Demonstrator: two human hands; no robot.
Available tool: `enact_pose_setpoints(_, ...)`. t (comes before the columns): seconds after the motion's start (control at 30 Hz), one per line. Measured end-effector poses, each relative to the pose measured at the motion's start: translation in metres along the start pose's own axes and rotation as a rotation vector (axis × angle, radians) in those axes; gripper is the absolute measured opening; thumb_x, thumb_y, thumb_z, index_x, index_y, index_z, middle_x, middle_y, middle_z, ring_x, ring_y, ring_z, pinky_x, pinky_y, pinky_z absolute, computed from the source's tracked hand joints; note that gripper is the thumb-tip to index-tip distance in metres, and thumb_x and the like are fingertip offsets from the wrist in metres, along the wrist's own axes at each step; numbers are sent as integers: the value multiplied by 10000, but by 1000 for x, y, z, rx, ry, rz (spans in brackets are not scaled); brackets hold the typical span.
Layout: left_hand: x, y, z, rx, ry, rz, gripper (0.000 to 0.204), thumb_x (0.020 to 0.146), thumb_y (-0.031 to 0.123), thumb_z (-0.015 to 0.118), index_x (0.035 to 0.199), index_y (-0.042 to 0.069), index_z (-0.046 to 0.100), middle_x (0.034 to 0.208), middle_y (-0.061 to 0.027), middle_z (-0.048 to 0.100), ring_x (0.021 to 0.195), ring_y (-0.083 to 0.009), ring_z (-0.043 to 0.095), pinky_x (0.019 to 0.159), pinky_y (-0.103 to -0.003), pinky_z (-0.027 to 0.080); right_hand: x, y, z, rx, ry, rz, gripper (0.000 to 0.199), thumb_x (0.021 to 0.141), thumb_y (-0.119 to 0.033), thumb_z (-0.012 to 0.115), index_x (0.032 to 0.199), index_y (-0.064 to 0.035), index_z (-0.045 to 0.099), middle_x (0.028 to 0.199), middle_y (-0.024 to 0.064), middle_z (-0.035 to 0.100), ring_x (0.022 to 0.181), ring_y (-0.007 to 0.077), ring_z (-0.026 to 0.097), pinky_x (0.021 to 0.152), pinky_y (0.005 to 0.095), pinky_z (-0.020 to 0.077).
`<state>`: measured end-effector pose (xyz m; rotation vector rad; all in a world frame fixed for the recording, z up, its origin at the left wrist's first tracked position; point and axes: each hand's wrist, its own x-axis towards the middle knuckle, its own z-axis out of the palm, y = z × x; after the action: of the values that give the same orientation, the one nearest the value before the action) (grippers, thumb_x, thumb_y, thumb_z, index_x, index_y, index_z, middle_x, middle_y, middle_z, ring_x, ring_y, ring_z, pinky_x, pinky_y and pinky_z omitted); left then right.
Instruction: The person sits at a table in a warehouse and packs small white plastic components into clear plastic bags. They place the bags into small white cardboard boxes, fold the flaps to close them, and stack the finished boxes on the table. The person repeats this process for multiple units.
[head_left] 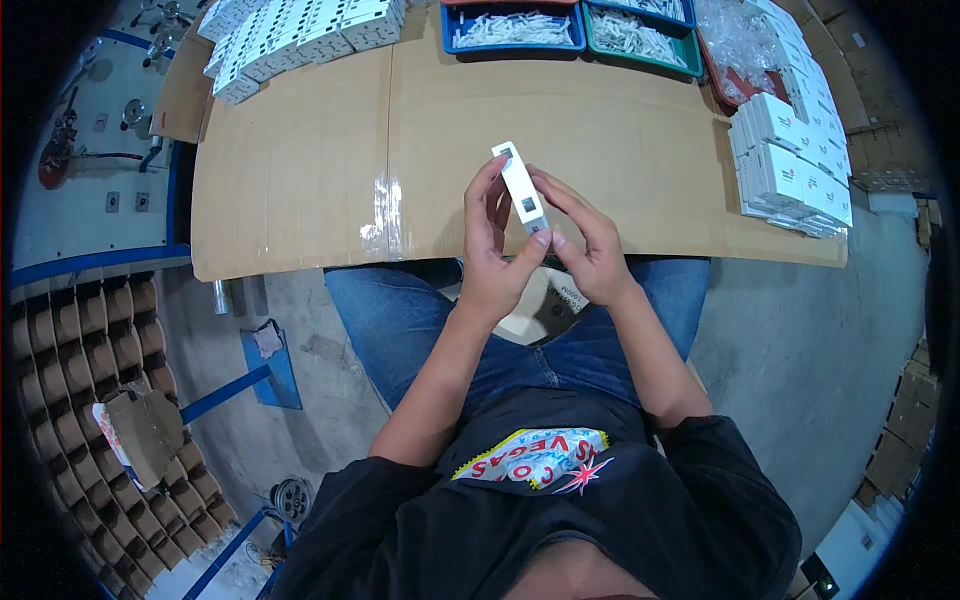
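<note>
A small white box [519,187] with dark square marks along its narrow side is held up above the table's near edge, tilted slightly. My left hand [494,240] grips it from the left, fingers along its far part and thumb at its near end. From the right, my right hand [592,240] closes on it too, thumb near the left thumb and fingers curved over its side. The face turned away from me is hidden, as are some fingertips behind the box.
A cardboard sheet [300,165] covers the table. White boxes [300,40] are stacked at the far left, more white boxes [795,170] at the right. A blue tray [513,52] and a green tray [650,65] hold small white parts. Clear plastic bags [740,40] lie beside them.
</note>
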<state>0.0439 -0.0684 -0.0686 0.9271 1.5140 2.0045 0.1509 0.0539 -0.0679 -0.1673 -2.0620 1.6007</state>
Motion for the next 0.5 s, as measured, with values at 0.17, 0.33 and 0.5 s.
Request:
enact_pose_setpoints(0.17,3,6,1,-79,62,-49,805,902,280,722,1552,55,303,1466,-166,437,1362,-276,456,1143,-422,389,1,-8,1,-88,-1,-54,667,821,-121,705,1458,-9,542,1557,228,468,1456,369,445,1195,454,349)
enact_pose_setpoints(0.33,6,12,0,-409,224,-584,669,1064,553,436,1511,57,397,1385,-153,552,1266,-256,574,1050,-432,491,4,-10,0,-234,-38,-118,732,772,-112,770,1463,-24,544,1564,206,466,1458,373,436,1191,458,351)
enact_pose_setpoints(0.5,2,12,-1,-456,130,-715,716,1070,650,301,1399,52,517,1233,-123,644,1138,-222,648,922,-388,554,0,3,3,-254,-19,-115,631,841,-151,789,1424,-22,584,1483,185,559,1360,359,538,1109,432,447)
